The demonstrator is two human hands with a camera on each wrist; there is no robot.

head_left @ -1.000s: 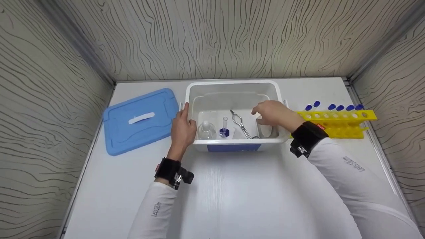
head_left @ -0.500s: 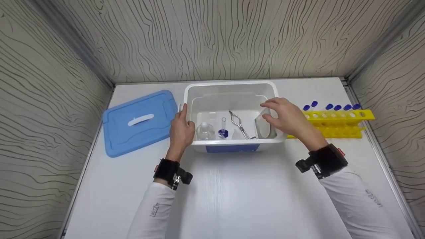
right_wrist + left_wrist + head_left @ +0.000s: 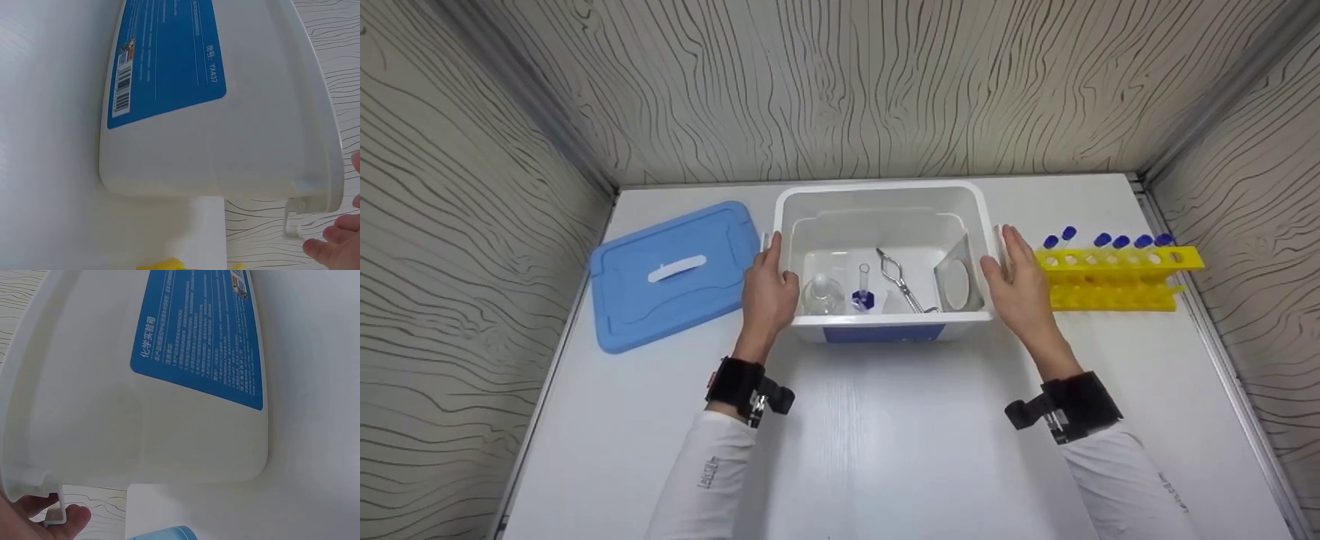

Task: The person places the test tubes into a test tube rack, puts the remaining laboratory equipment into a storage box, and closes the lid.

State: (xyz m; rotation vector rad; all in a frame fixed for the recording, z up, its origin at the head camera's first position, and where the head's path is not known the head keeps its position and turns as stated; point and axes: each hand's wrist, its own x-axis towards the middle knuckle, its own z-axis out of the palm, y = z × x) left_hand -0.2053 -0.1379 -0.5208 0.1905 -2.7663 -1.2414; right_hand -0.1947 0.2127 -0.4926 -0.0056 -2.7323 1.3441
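A white plastic box (image 3: 885, 319) without its lid stands on the table, a blue printed label (image 3: 197, 337) on its front. At its left end my left hand (image 3: 769, 292) holds the white side handle (image 3: 61, 509), fingers curled around it. My right hand (image 3: 1020, 289) is at the other end, fingers extended, fingertips right at the right handle (image 3: 289, 222). Inside the box are a clear rounded glass vessel (image 3: 821, 296), a small measuring cylinder (image 3: 864, 289) with a blue hexagonal foot, metal crucible tongs (image 3: 901, 281) and a wire gauze (image 3: 956, 281) leaning on the right wall.
A blue lid (image 3: 675, 277) with a white handle lies left of the box. Close to my right hand stands a yellow rack (image 3: 1117, 300), holding several blue-capped tubes (image 3: 1102, 241). Patterned walls (image 3: 840, 90) enclose the white table (image 3: 870, 435) at the back and sides.
My right hand has come out of the box and moved right to its right handle; the wire gauze it covered now shows fully. The left hand has stayed at the left handle.
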